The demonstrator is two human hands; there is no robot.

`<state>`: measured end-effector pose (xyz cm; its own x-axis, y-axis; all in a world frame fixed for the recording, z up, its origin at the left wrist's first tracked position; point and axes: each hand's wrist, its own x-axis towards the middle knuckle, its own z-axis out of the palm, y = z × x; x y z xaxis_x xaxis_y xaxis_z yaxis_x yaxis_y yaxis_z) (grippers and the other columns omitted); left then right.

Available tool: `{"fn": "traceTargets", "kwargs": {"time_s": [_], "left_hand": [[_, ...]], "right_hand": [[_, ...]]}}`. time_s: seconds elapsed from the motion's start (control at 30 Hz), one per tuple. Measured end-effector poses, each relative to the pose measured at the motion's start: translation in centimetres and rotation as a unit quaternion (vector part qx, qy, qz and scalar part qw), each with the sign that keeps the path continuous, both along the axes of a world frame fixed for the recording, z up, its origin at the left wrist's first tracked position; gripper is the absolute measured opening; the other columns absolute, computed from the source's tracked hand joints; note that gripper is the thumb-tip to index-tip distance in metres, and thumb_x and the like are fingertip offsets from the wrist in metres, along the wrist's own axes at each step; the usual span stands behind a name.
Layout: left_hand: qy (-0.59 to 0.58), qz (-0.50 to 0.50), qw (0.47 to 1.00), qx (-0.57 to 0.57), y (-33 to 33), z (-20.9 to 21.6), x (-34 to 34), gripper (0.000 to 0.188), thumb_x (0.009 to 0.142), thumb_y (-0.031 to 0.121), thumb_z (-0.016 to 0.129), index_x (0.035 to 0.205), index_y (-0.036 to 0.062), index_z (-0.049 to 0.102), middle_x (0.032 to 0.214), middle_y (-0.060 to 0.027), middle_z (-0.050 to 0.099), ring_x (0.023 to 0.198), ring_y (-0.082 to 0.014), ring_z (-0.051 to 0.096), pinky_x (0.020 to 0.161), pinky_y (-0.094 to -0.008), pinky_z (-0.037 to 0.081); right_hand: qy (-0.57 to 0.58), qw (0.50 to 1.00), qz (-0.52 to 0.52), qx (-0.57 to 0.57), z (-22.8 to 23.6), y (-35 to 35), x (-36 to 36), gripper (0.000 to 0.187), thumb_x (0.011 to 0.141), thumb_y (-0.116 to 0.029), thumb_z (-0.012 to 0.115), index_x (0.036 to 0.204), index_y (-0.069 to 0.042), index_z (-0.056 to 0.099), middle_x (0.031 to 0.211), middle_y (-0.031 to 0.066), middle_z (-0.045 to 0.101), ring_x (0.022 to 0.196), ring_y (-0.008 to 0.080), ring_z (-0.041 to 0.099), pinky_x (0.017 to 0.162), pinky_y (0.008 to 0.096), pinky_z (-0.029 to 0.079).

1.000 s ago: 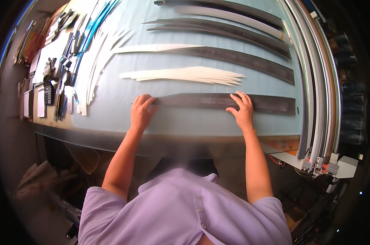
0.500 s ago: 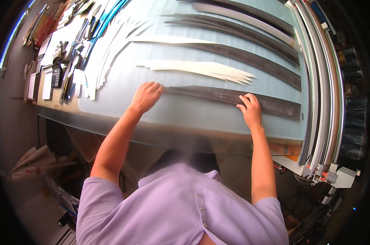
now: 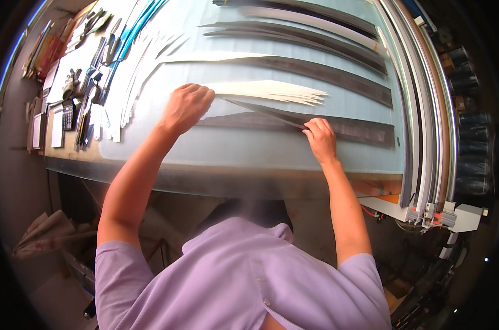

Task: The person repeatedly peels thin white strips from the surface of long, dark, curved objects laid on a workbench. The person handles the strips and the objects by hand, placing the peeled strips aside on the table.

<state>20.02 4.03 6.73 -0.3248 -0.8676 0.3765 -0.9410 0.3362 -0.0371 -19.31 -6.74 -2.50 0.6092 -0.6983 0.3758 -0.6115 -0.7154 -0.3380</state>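
Hands have parted since 1 second ago: left hand (image 3: pixel 186 107) now grips the white strips' (image 3: pixel 271 91) end above the dark strip (image 3: pixel 293 122), right hand (image 3: pixel 318 138) pinching its peeling layer.

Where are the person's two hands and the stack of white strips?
left hand (image 3: pixel 187 105), head view, on its knuckles
right hand (image 3: pixel 320 138), head view, on its back
white strips (image 3: pixel 271 91), head view, mid-stack

Seen from a single head-worn fisheye camera, looking steeply down and forward from close above over a lilac-shirted chest onto the pale desk (image 3: pixel 150 157), straight edges bowing toward the dark rim of the frame.
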Motion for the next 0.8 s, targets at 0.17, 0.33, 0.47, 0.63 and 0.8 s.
{"fn": "traceTargets", "kwargs": {"time_s": [0.17, 0.33, 0.47, 0.63, 0.8], "left_hand": [[0.005, 0.006, 1.0, -0.03, 0.0, 1.2, -0.9, 0.012, 0.083, 0.005, 0.064, 0.08, 0.0078, 0.052, 0.075, -0.0073, 0.061, 0.078, -0.0262, 0.066, 0.078, -0.0383, 0.055], [0.054, 0.016, 0.998, 0.002, 0.0, 1.5, -0.7, 0.01, 0.083, 0.005, 0.064, 0.081, 0.0074, 0.055, 0.078, -0.0084, 0.065, 0.081, -0.027, 0.066, 0.079, -0.0401, 0.054], [0.11, 0.001, 0.994, -0.029, -0.8, 3.0, -1.9, 0.011, 0.084, 0.005, 0.07, 0.082, 0.0063, 0.059, 0.083, -0.0086, 0.069, 0.086, -0.0274, 0.068, 0.085, -0.0401, 0.054], [0.022, 0.068, 0.997, 0.03, -1.8, 6.4, -3.8, 0.014, 0.084, 0.005, 0.074, 0.083, 0.0047, 0.06, 0.081, -0.0082, 0.069, 0.083, -0.0274, 0.066, 0.094, -0.0396, 0.049], [-0.003, 0.062, 0.998, 0.017, -3.0, 7.5, -5.3, 0.014, 0.086, 0.005, 0.072, 0.081, 0.0051, 0.059, 0.076, -0.0086, 0.069, 0.081, -0.0261, 0.065, 0.095, -0.0384, 0.047]], "right_hand": [[-0.01, 1.0, 0.014, -0.016, 0.3, -0.5, -0.3, 0.016, 0.078, -0.007, 0.08, 0.091, -0.006, 0.07, 0.091, 0.0047, 0.065, 0.092, 0.0263, 0.063, 0.08, 0.0395, 0.051], [0.011, 0.999, 0.02, -0.025, 0.2, -0.6, -0.2, 0.02, 0.076, -0.012, 0.083, 0.09, -0.006, 0.07, 0.092, 0.0049, 0.066, 0.091, 0.0268, 0.063, 0.08, 0.0394, 0.051], [-0.022, 1.0, -0.008, 0.012, 1.0, -0.1, 0.2, 0.03, 0.075, -0.022, 0.086, 0.092, -0.005, 0.068, 0.094, 0.0051, 0.065, 0.091, 0.0277, 0.062, 0.08, 0.04, 0.051], [-0.014, 0.999, -0.011, 0.027, 1.8, 0.0, 0.5, 0.039, 0.076, -0.031, 0.087, 0.097, -0.005, 0.067, 0.097, 0.0059, 0.064, 0.094, 0.029, 0.062, 0.08, 0.0406, 0.051], [0.012, 0.995, -0.013, 0.098, 0.8, 0.4, 0.7, 0.044, 0.08, -0.039, 0.084, 0.103, -0.006, 0.066, 0.104, 0.008, 0.063, 0.101, 0.0308, 0.06, 0.084, 0.0418, 0.051]]}}
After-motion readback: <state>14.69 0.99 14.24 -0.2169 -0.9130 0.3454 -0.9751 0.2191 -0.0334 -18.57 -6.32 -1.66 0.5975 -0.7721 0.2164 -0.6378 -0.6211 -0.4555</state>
